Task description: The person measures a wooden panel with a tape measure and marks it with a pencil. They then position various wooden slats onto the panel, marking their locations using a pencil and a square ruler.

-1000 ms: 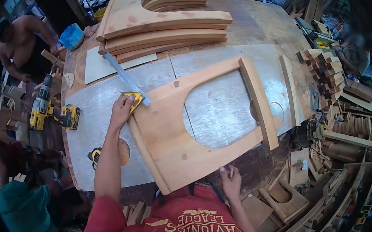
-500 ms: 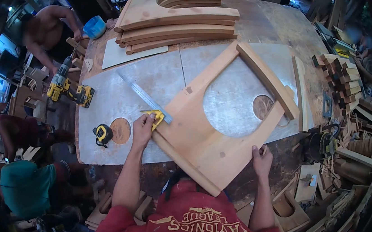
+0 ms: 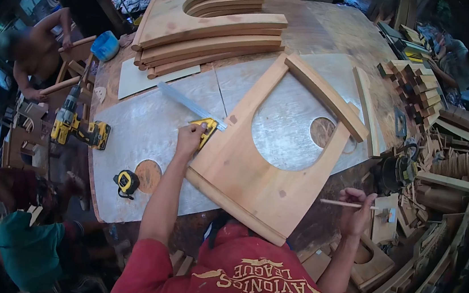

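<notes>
A wooden panel [image 3: 239,158] with a rounded cutout lies at an angle on the table before me. One wooden bar [image 3: 325,96] crosses its far end and another [image 3: 234,206] runs along its near edge. My left hand [image 3: 189,138] is closed on the yellow stock of a square [image 3: 208,133], held against the panel's left edge. The square's metal blade points away to the upper left, over the metal sheet. Off the panel's right side, my right hand [image 3: 356,213] pinches a thin pencil [image 3: 334,203], its end pointing left toward the panel.
A tape measure [image 3: 126,183] and a yellow drill [image 3: 79,124] are at the left. Stacked cutout panels [image 3: 212,35] stand at the back beside a blue bucket [image 3: 105,46]. A power tool [image 3: 397,170] and wood blocks [image 3: 414,94] are at right. Other people work around the table.
My left hand has slid the square farther up the panel's left edge. My right hand has left the panel's right edge and moved right, with the pencil now showing in it.
</notes>
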{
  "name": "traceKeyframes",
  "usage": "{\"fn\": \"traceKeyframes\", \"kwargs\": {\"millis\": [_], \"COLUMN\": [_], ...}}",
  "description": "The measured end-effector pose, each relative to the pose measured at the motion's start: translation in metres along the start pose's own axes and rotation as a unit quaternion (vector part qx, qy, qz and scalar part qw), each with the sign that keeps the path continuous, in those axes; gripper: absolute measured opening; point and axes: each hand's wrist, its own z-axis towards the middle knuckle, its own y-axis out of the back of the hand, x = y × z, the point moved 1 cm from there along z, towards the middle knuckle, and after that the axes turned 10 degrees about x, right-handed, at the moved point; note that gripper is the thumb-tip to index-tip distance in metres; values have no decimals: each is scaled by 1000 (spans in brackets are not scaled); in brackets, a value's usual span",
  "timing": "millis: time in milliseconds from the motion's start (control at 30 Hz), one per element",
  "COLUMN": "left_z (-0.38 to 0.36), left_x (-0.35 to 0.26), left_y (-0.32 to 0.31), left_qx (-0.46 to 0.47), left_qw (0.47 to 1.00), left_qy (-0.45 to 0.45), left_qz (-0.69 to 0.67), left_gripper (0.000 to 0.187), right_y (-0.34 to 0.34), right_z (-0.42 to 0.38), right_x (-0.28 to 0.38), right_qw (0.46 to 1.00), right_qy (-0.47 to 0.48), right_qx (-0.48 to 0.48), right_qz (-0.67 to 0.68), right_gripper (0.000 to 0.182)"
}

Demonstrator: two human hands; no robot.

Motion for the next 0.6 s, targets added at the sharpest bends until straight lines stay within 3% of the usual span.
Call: {"fn": "traceKeyframes", "kwargs": {"millis": [100, 167, 200, 300, 367, 467, 600], "left_z": [3, 1, -2, -6, -4, -6, -8], "left_x": [9, 4, -1, -11, -6, -5, -11], "left_y": [-6, -3, -2, -1, -1, -2, -1], "left_qx": [24, 29, 32, 21, 19, 21, 28], "left_qw": [999, 999, 999, 999, 999, 998, 998], "left_qy": [23, 26, 27, 23, 14, 5, 6], "left_qz": [-21, -1, 9, 33, 48, 60, 54], "left_gripper": [37, 37, 38, 38, 39, 40, 41], "right_y": [-37, -61, -82, -160, -182, -216, -229], "right_z": [0, 9, 14, 33, 50, 59, 71], "right_x": [-4, -41, -63, -88, -130, -157, -179], "right_qw": [978, 985, 995, 989, 974, 991, 967], "right_qy": [-51, -67, -46, 28, 108, 25, 139], "right_qx": [123, 77, 40, 146, 171, 117, 154], "right_qz": [158, 140, 77, -25, -98, -58, -149], "right_gripper": [74, 73, 66, 12, 12, 14, 16]}}
